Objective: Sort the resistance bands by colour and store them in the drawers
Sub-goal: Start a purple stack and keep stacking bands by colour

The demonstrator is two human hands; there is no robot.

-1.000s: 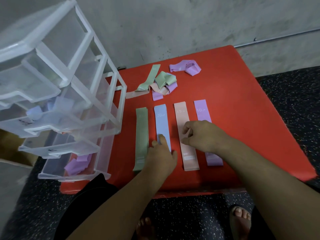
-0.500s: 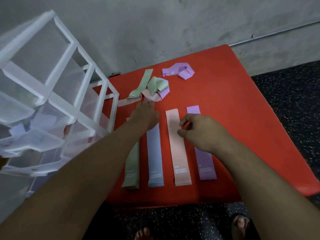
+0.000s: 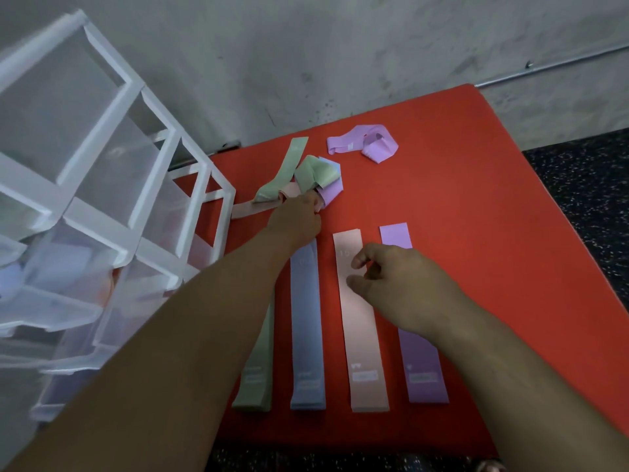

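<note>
Four flat resistance bands lie side by side on the red table [image 3: 476, 199]: green [image 3: 260, 373], blue [image 3: 306, 335], pink [image 3: 362, 335] and purple [image 3: 423, 362]. Behind them sits a tangled pile [image 3: 316, 173] of green, pink, blue and purple bands. My left hand [image 3: 299, 219] reaches into this pile, its fingers curled on a crumpled pink band [image 3: 258, 207]. My right hand [image 3: 391, 281] hovers over the flat pink and purple bands with fingers loosely curled, holding nothing. The white translucent drawer unit [image 3: 102, 165] stands at the left.
A crumpled purple band [image 3: 364, 144] lies alone near the table's far edge. A grey wall runs behind the table. Dark speckled floor shows at the right and below the table's front edge. The drawers hold some pale bands, blurred.
My left hand left the blue band and reached forward into the tangled pile. My right hand lifted slightly off the pink band. The camera moved forward and closer.
</note>
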